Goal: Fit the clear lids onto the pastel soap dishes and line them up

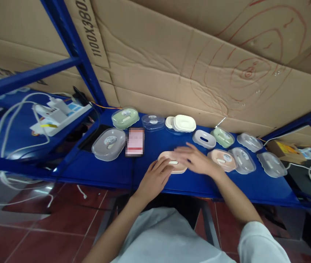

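A pale pink oval box [181, 169] with a light bar in the middle of its top lies near the table's front edge. My left hand [156, 178] rests over its left side, fingers stretched across the top. My right hand [195, 159] is over the right side with fingers spread and somewhat blurred; whether it touches the box I cannot tell. To the right are a pink box with a clear cover [222, 160] and a pale grey oval lid with a slot [199, 139]. Cream lids [185, 123] lie behind my hands.
A phone [135, 142] lies left of my hands, beside a clear-covered grey box [108, 145]. A green box [125, 118] and clear cover [153, 122] stand at the back. Several covered boxes line the right. Blue shelf posts [81, 54], a cardboard wall [155, 65] and a power strip [62, 117] surround the table.
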`<act>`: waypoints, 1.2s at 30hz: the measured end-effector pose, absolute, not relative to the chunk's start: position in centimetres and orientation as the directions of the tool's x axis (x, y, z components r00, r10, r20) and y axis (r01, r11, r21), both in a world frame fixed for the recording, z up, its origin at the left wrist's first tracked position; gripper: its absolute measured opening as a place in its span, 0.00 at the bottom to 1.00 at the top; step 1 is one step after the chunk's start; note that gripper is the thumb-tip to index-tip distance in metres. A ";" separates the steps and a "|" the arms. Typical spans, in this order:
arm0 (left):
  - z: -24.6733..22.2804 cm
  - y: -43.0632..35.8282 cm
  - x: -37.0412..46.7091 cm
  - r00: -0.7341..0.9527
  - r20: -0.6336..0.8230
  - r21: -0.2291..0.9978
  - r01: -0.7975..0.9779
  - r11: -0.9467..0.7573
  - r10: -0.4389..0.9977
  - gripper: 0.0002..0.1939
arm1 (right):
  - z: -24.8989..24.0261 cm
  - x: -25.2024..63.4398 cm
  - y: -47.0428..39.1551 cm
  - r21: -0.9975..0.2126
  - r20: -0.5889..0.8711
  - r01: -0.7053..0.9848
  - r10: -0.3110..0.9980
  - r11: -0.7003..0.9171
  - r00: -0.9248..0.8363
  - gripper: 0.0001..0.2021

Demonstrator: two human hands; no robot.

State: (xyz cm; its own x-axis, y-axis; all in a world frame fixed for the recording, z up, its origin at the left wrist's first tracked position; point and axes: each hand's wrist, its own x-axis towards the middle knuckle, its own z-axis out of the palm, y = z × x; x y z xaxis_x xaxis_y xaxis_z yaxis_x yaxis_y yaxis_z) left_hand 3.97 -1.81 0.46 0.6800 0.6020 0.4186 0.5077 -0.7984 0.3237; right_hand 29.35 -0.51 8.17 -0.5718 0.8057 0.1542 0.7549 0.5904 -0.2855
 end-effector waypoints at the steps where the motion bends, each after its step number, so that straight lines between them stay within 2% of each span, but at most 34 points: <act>1: 0.5 -1.8 4.0 0.681 0.412 0.332 0.507 -0.796 0.605 0.15 | 8.9 28.8 1.8 -0.273 0.208 0.775 0.821 0.570 -0.531 0.21; 4: 0.5 -1.9 4.0 0.675 0.411 0.343 0.508 -0.790 0.612 0.15 | 9.4 26.0 9.5 -0.166 0.292 0.844 0.843 0.509 -0.451 0.25; 8: 0.4 -2.0 3.8 0.657 0.421 0.358 0.514 -0.780 0.626 0.15 | 7.3 22.2 16.0 -0.037 0.192 0.920 0.906 0.391 -0.377 0.30; 11: 0.4 -2.1 3.6 0.645 0.423 0.376 0.514 -0.771 0.636 0.14 | 5.8 21.4 16.0 -0.032 0.195 0.924 0.909 0.380 -0.367 0.28; 14: 0.4 -2.0 3.5 0.645 0.427 0.390 0.502 -0.772 0.634 0.13 | 5.4 22.8 13.2 -0.032 0.201 0.915 0.900 0.401 -0.387 0.21; 18: 0.6 -1.9 3.6 0.644 0.422 0.415 0.488 -0.768 0.638 0.11 | 5.3 26.3 8.2 -0.175 0.227 0.850 0.861 0.496 -0.455 0.16; 21: 0.8 -1.8 3.5 0.672 0.408 0.464 0.431 -0.774 0.618 0.11 | 4.8 29.3 4.3 -0.281 0.235 0.850 0.891 0.444 -0.388 0.18; 25: 1.2 -1.9 2.9 0.728 0.401 0.528 0.313 -0.789 0.557 0.11 | 3.7 32.6 -0.9 -0.266 0.185 0.904 0.938 0.336 -0.294 0.28; 28: 1.4 -2.1 2.6 0.755 0.387 0.542 0.277 -0.793 0.529 0.12 | 2.6 33.9 -4.4 -0.273 0.216 0.927 0.955 0.257 -0.201 0.29; 33: 1.3 -2.5 2.6 0.681 0.395 0.541 0.371 -0.755 0.617 0.27 | 2.5 32.7 -9.0 -0.425 0.327 0.891 0.945 0.158 -0.012 0.27; 36: 0.8 -2.4 2.9 0.610 0.396 0.581 0.413 -0.702 0.686 0.38 | 3.1 29.8 -10.5 -0.459 0.329 0.869 0.944 0.186 -0.028 0.27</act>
